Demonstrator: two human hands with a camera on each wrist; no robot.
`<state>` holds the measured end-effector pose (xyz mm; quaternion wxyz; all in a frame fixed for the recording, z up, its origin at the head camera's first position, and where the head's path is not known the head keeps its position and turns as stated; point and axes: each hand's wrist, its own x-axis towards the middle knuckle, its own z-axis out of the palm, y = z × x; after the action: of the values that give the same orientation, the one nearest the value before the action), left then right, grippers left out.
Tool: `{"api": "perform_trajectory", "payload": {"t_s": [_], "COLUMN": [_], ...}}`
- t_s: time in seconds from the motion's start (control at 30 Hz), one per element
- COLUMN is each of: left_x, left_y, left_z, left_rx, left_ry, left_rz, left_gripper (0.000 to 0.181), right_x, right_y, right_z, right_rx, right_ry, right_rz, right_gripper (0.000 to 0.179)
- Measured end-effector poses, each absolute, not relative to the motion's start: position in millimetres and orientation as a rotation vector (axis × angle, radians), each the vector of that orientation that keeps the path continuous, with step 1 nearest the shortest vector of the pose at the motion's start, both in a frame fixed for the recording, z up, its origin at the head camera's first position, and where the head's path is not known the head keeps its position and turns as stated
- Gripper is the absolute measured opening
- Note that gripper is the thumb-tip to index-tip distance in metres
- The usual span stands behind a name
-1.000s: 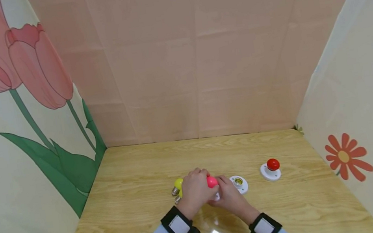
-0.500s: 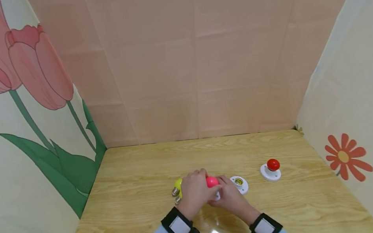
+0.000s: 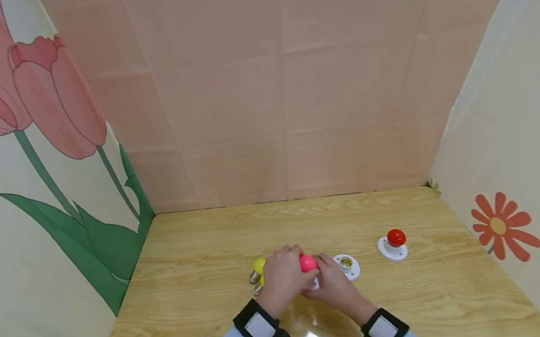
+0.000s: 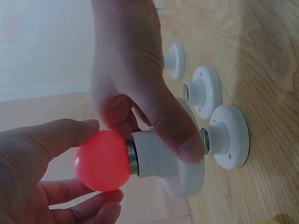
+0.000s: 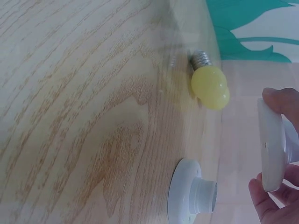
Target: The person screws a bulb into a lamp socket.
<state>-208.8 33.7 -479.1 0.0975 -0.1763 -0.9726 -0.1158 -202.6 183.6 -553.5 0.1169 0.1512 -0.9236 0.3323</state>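
My left hand [image 3: 284, 277] pinches a pinkish-red light bulb [image 4: 100, 161] between thumb and fingers. The bulb's metal screw base sits partly inside the mouth of a white lamp socket [image 4: 148, 154], with some thread showing. My right hand [image 3: 335, 287] grips that socket by its round base, thumb on one side and fingers on the other. From the right wrist, the socket's base [image 5: 272, 144] appears held up off the wooden table [image 5: 84, 116]. In the head view the hands cover most of both things.
Yellow bulbs [image 5: 209, 86] lie on the table to the left of my hands. A bare white socket [image 3: 348, 267] stands right of them, and another bare socket [image 4: 229, 136] shows in the left wrist view. Farther right is a socket holding a red bulb [image 3: 396, 237].
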Motion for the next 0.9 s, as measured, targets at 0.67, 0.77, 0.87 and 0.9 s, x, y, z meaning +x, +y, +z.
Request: {"api": "perform_trajectory", "payload": {"t_s": [0.67, 0.77, 0.87, 0.9], "left_x": [-207.9, -208.2, -208.1, -208.1], "left_y": [34.7, 34.8, 34.9, 35.0], "left_z": [-475.4, -476.0, -476.2, -476.3], "left_rx": [-0.442, -0.434, -0.434, -0.435], "left_ry": [-2.919, -2.921, -2.922, -2.922], "left_rz": [-0.312, -0.29, -0.321, -0.332], "left_gripper": [0.072, 0.07, 0.067, 0.066], "right_x": [-204.2, -205.2, -205.7, -205.8], "right_y": [185.1, 185.6, 185.8, 185.8], "right_z": [-554.3, -555.7, -556.2, -556.2], "right_rx": [0.448, 0.466, 0.474, 0.476], "right_ry": [-2.728, -2.717, -2.711, -2.71], "right_rz": [0.947, 0.933, 0.923, 0.922], "right_gripper": [0.065, 0.067, 0.068, 0.068]}}
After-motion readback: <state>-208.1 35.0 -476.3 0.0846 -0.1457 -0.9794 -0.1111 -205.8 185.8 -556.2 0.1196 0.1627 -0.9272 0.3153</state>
